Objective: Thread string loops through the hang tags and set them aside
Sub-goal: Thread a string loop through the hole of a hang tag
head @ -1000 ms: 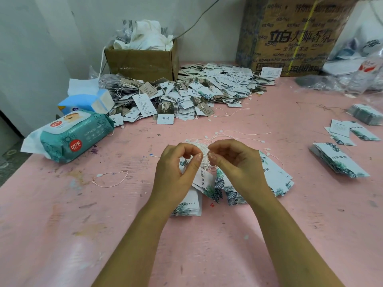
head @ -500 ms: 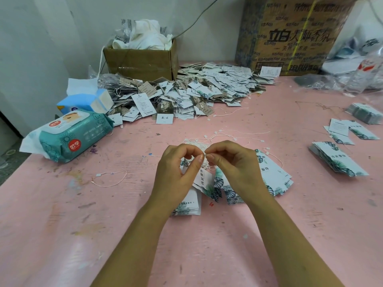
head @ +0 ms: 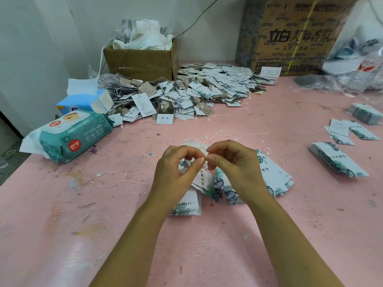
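My left hand (head: 176,172) and my right hand (head: 234,164) meet fingertip to fingertip over the middle of the pink table (head: 207,245). Between them both pinch a thin white string loop (head: 205,158). Just behind the fingers lies a tangled bundle of white strings (head: 196,143). Under and around the hands is a fanned stack of white hang tags with green leaf print (head: 273,175). Some of these tags (head: 189,204) hang below my left palm; I cannot tell whether the hand holds them. A big heap of strung tags (head: 186,94) lies at the back.
A teal wipes pack (head: 70,137) and a blue tissue pack (head: 87,102) sit at the left. Two cardboard boxes (head: 143,61) (head: 290,34) stand against the back wall. More tag stacks (head: 337,160) lie at the right. A loose string (head: 109,179) lies at the left.
Both hands stay over the same spot with their fingertips together; only small finger movements on the string show.
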A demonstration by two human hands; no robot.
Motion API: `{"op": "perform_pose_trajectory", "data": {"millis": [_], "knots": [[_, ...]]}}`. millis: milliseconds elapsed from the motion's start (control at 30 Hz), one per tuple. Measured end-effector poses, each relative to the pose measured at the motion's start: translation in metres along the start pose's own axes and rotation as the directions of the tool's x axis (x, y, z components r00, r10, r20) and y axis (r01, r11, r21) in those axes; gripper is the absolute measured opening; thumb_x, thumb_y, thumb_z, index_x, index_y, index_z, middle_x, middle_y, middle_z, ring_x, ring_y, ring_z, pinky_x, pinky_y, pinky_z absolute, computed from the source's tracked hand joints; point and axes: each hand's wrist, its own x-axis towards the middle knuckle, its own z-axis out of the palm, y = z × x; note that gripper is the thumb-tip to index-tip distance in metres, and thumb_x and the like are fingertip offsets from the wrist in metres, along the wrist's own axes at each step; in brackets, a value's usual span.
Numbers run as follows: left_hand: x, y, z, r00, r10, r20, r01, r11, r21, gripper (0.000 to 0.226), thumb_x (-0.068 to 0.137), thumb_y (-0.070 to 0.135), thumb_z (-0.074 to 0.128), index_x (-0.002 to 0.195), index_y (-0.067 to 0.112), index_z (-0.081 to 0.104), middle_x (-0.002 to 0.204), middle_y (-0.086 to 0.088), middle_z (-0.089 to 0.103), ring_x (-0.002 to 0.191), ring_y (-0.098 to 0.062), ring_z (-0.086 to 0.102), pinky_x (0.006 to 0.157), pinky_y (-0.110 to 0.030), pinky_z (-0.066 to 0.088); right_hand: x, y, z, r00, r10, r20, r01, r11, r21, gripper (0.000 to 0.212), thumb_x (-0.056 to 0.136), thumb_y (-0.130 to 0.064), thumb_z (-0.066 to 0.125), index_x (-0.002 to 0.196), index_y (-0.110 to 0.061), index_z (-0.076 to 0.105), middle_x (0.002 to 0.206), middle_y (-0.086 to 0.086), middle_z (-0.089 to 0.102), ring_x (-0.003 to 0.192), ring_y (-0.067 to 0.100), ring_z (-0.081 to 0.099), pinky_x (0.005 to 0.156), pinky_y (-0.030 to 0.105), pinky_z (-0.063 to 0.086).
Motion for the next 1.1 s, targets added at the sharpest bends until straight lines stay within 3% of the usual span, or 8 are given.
{"op": "perform_pose_trajectory", "data": {"millis": [133, 533, 700, 833, 933, 1033, 1100], "knots": [[0.0012, -0.0009, -0.0036, 0.999, -0.045, 0.028, 0.046, 0.998, -0.042, 0.023, 0.078, 0.015, 0.073, 0.076, 0.036, 0.063, 0.076, 0.013, 0.061, 0.078, 0.004, 0.051, 0.072, -0.003, 0.031, 0.0005, -0.0002, -0.0013, 0.998, 0.018, 0.055, -0.019, 1.0, 0.005, 0.021, 0.077, 0.011, 0.063, 0.074, -0.01, 0.066, 0.057, -0.004, 0.063, 0.055, 0.011, 0.057, 0.061, 0.025, 0.051], [0.003, -0.0001, -0.0081, 0.993, -0.119, 0.02, 0.12, 0.989, -0.086, 0.025, 0.071, 0.012, 0.076, 0.069, 0.033, 0.063, 0.07, 0.009, 0.064, 0.074, -0.001, 0.053, 0.07, -0.006, 0.034, -0.0014, -0.0012, -0.0006, 0.991, 0.01, 0.132, -0.018, 0.998, 0.061, 0.021, 0.074, 0.007, 0.064, 0.075, -0.013, 0.068, 0.058, -0.006, 0.065, 0.054, 0.01, 0.057, 0.059, 0.02, 0.049], [0.0035, 0.0017, -0.0078, 0.991, -0.131, -0.024, 0.128, 0.988, -0.086, 0.014, 0.064, 0.036, 0.072, 0.07, 0.033, 0.06, 0.069, 0.018, 0.062, 0.073, 0.008, 0.049, 0.067, -0.004, 0.032, -0.0015, -0.0017, -0.0002, 0.985, 0.039, 0.167, -0.053, 0.995, 0.08, 0.018, 0.081, 0.007, 0.058, 0.077, -0.009, 0.064, 0.058, -0.006, 0.062, 0.055, 0.01, 0.057, 0.06, 0.02, 0.049], [0.0043, -0.0005, -0.0055, 0.992, -0.12, -0.03, 0.121, 0.992, 0.023, 0.036, 0.06, 0.064, 0.06, 0.079, 0.034, 0.054, 0.081, 0.013, 0.056, 0.075, 0.001, 0.047, 0.066, -0.008, 0.032, -0.0018, -0.0007, 0.0032, 0.984, 0.036, 0.172, -0.041, 0.999, 0.024, 0.022, 0.09, 0.008, 0.048, 0.081, -0.01, 0.055, 0.064, -0.006, 0.056, 0.059, 0.009, 0.053, 0.062, 0.02, 0.047], [0.0034, -0.0023, -0.0054, 0.991, -0.129, 0.038, 0.123, 0.983, 0.138, 0.064, 0.056, 0.085, 0.052, 0.092, 0.032, 0.05, 0.079, 0.014, 0.051, 0.079, -0.006, 0.048, 0.07, -0.024, 0.038, -0.0023, 0.0008, 0.0066, 0.994, 0.035, 0.104, -0.041, 0.998, 0.053, 0.025, 0.092, 0.01, 0.042, 0.082, -0.011, 0.051, 0.065, -0.007, 0.06, 0.061, 0.007, 0.055, 0.063, 0.018, 0.048], [0.0024, -0.0023, -0.0056, 0.985, -0.141, 0.103, 0.113, 0.966, 0.234, 0.066, 0.051, 0.076, 0.06, 0.099, 0.033, 0.046, 0.077, 0.013, 0.051, 0.077, -0.006, 0.048, 0.073, -0.032, 0.041, -0.002, 0.0019, 0.0062, 0.998, 0.035, 0.046, -0.04, 0.994, 0.1, 0.023, 0.093, 0.009, 0.04, 0.083, -0.01, 0.049, 0.066, -0.006, 0.064, 0.061, 0.008, 0.058, 0.063, 0.021, 0.05], [0.0019, -0.0033, -0.0068, 0.983, -0.137, 0.123, 0.107, 0.968, 0.225, 0.054, 0.058, 0.062, 0.068, 0.1, 0.036, 0.045, 0.076, 0.012, 0.052, 0.072, -0.006, 0.05, 0.068, -0.024, 0.04, -0.0012, 0.0016, 0.0047, 1.0, 0.018, 0.007, -0.019, 0.993, 0.118, 0.023, 0.092, 0.009, 0.042, 0.082, -0.01, 0.05, 0.066, -0.004, 0.065, 0.061, 0.01, 0.058, 0.063, 0.023, 0.051]]}}
